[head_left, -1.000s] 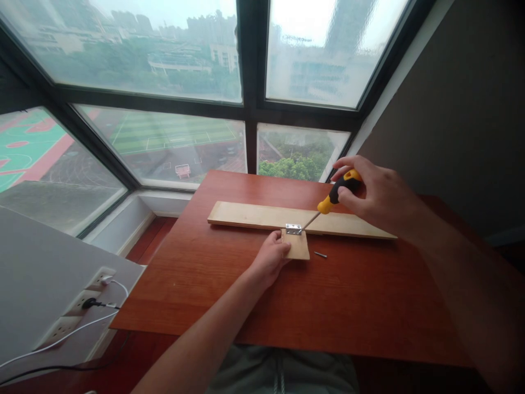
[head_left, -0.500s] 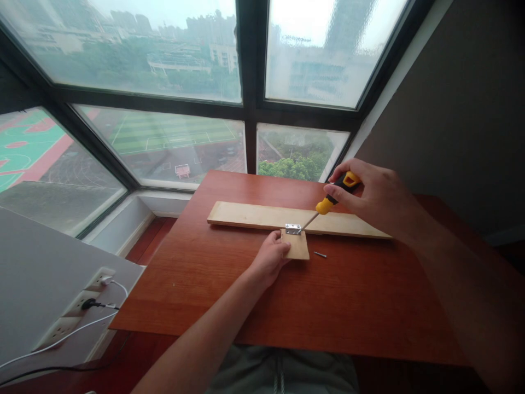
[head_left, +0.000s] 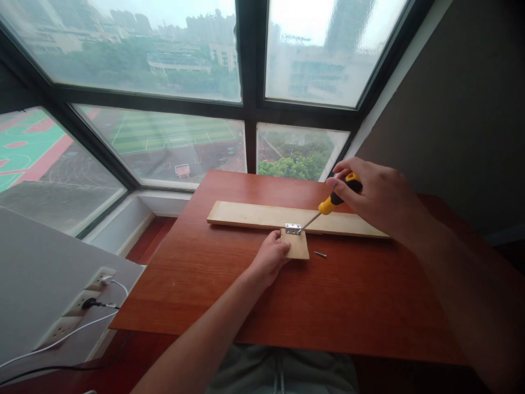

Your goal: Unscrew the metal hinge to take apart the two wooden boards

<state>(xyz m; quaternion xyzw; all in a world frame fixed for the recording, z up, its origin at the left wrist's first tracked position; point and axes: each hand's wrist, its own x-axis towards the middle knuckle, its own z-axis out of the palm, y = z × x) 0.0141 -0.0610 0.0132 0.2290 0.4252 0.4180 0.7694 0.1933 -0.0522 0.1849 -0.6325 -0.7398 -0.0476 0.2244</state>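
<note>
Layout, left to right. Wall sockets (head_left: 84,295) sat far left, off the worktop (head_left: 197,284), well apart from the rest. Left hand (head_left: 268,261) lay near the worktop's centre, grip curled closed against the left edge of the small block (head_left: 297,247), thumb at its top-left corner, holding it flat. Block butted the near edge of the long plank (head_left: 254,214), which ran left-right. Block's long axis ran toward the person, so the two made a T. Metal bracket (head_left: 293,229) sat on that joint, touching both pieces, just beyond the left fingertips.

Key relation: screwdriver (head_left: 328,205) came in from the upper right, long axis slanted down-left, tip at the bracket's right end. Shaft crossed above the plank. Loose screw (head_left: 320,254) lay on the worktop just right of the block, apart from it, nearer the person than the shaft. Right hand (head_left: 379,200) was up-right of the bracket, raised off the worktop, grip wrapped closed round the yellow-black handle.

So the bracket lay down-left of the right grip, along the tool axis. Left hand was the nearer one, just beside it; right hand met it only through the tool. Whether the tip sat in a screw head was too small to tell.
</note>
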